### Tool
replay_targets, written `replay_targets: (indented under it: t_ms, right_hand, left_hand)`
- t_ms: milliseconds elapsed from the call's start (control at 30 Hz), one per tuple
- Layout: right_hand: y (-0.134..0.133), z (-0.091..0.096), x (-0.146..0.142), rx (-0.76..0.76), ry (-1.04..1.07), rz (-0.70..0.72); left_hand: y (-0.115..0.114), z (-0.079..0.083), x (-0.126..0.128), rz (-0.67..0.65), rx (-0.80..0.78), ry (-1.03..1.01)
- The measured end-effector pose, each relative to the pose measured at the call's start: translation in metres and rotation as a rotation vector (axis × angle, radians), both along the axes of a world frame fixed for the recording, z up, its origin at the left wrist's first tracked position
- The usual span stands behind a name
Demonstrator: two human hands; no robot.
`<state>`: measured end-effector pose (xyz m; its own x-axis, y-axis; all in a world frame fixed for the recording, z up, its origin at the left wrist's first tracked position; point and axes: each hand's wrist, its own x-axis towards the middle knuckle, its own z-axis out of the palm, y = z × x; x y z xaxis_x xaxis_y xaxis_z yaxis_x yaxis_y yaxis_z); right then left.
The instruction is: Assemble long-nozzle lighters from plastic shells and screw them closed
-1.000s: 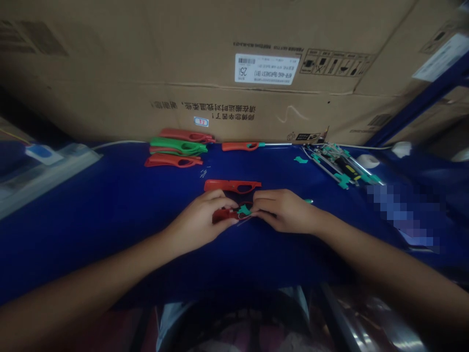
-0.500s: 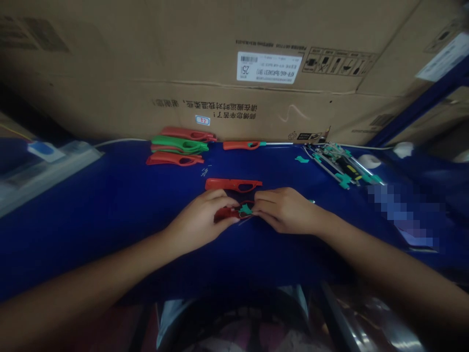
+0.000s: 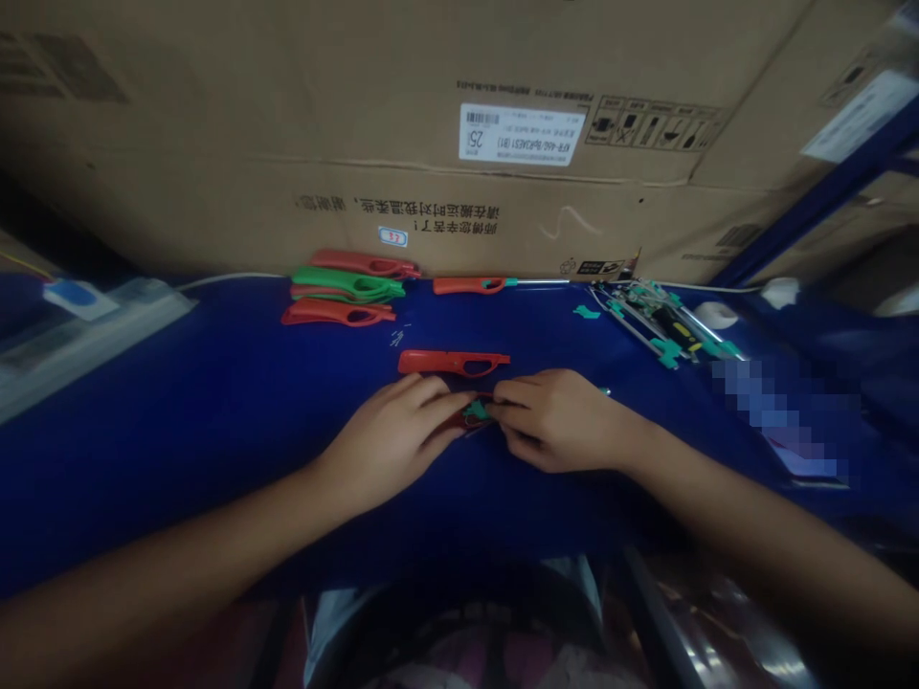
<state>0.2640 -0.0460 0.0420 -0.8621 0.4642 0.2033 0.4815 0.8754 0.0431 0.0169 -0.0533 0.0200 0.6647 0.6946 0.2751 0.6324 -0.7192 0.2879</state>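
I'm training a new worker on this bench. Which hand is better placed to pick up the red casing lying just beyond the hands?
Probably the left hand: its fingers reach just below the middle of the red plastic casing. The right hand sits nearer the casing's end, against the small green part.

The single head-worn camera is looking forward and down from the person's own position, facing the large cardboard carton [image 3: 359,144] across a blue-covered workbench [image 3: 179,450]. The carton is filling the upper part of the frame, standing close behind the bench's far side, while the left hand [image 3: 392,445] and right hand [image 3: 560,421] are showing just below the frame's centre, much nearer the lens than the carton. The wide lens is bending the carton's edges, and the forearms are reaching in from the bottom corners, on the camera's side of the carton.
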Motion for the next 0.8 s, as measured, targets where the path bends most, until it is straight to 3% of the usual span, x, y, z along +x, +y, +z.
replay_targets:
  t_ms: [133,233,400,500,600,800]
  right_hand:
    - [0.017,-0.001,0.014,-0.113,0.209,-0.158]
    - [0.040,-0.004,0.038,-0.081,0.271,-0.440]
    - [0.071,-0.009,0.080,-0.087,0.117,-1.003]
    - [0.081,-0.011,0.098,-0.062,0.128,-1.212]
    - [0.087,-0.011,0.112,-0.046,0.141,-1.320]
    - [0.091,-0.003,0.141,-0.001,0.183,-1.388]
  left_hand:
    - [-0.002,-0.001,-0.002,-0.060,0.043,0.071]
    - [-0.002,0.001,-0.004,-0.079,0.021,0.052]
    - [-0.002,0.007,-0.006,-0.099,-0.033,0.020]
    - [-0.001,0.008,-0.007,-0.120,-0.032,0.036]
    - [0.000,0.007,-0.008,-0.135,-0.016,0.043]
    - [0.001,0.005,-0.009,-0.133,-0.013,0.044]
